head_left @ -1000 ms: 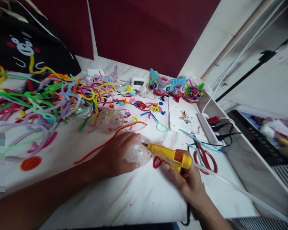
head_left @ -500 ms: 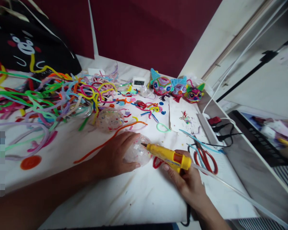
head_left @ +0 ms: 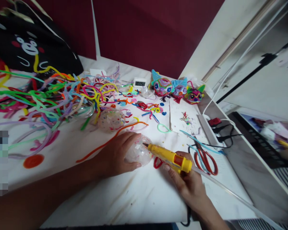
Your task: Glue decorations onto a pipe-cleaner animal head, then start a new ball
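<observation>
My left hand [head_left: 117,155] is wrapped round a clear ball with coloured specks [head_left: 139,152] resting on the white table [head_left: 139,195]. My right hand [head_left: 188,182] grips a yellow glue gun [head_left: 171,157], whose nozzle tip touches the top of the ball. A clear glue stick [head_left: 230,193] sticks out of the gun's back toward the right. A red pipe-cleaner loop [head_left: 157,163] lies under the gun. A long orange pipe cleaner [head_left: 110,139] runs past my left hand.
A big tangle of coloured pipe cleaners [head_left: 50,95] covers the left. A second speckled ball [head_left: 110,119], red scissors [head_left: 206,159], a power strip [head_left: 210,126], a small digital clock [head_left: 139,83] and three pipe-cleaner figures [head_left: 177,88] lie further back. A black bag [head_left: 26,48] stands far left.
Only the view has shifted slightly; both hands, the ball and the glue gun stay in place with the nozzle on the ball.
</observation>
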`<state>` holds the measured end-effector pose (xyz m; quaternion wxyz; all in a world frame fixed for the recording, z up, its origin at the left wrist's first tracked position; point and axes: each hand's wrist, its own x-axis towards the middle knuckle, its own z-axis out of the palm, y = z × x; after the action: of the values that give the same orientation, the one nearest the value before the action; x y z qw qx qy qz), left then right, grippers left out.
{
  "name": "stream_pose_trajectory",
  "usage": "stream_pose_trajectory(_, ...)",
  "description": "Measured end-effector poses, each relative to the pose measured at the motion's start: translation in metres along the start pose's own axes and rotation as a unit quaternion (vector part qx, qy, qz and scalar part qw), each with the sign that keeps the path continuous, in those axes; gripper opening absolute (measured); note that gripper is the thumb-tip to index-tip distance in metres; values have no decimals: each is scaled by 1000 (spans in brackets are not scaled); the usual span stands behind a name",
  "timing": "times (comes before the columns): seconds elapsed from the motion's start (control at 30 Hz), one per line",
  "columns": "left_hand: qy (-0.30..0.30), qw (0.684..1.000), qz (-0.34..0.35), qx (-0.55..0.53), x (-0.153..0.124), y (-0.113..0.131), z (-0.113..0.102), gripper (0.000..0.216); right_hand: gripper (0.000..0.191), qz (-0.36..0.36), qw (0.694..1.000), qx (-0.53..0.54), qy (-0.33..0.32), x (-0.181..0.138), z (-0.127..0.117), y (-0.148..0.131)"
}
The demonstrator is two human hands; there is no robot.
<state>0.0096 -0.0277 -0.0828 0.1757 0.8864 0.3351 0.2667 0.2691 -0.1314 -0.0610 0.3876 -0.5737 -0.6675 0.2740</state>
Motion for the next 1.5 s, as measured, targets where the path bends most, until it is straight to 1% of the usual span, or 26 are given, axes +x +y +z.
stream_pose_trajectory(0.13, 26, 1000, 9, -14, -1, -3, 3, 89, 23, -17, 999, -29, 14, 0, 0, -2)
stream_pose_trajectory(0.3, 11, 1000, 12, -7, -1, -2, 1, 87, 21, -25, 999, -28, 14, -3, 0, -1)
stream_pose_trajectory(0.4, 17, 1000, 16, -1, -1, -2, 2, 87, 21, -26, 998, -51, 20, -5, 2, -2)
stream_pose_trajectory(0.53, 23, 999, 21, -6, -1, -4, 5, 86, 25, -11, 998, -65, 21, -4, 5, -3)
stream_pose_trajectory(0.7, 24, 999, 22, -4, -2, -4, 6, 84, 25, -8, 997, -61, 42, -4, 4, -2)
stream_pose_trajectory(0.8, 30, 999, 21, 4, -2, -5, 7, 85, 25, -18, 997, -51, 59, -6, 4, -1)
stream_pose_trajectory(1.0, 29, 999, 26, 8, -2, -5, 7, 85, 20, -43, 996, -74, 38, -7, 6, -3)
stream_pose_trajectory(1.27, 23, 1000, 18, 2, -2, -4, 5, 85, 23, -18, 996, -78, 39, -12, 8, -2)
stream_pose_trajectory(1.5, 27, 1000, -11, -7, 0, 1, 4, 83, 19, -23, 996, -80, 30, -10, 9, -5)
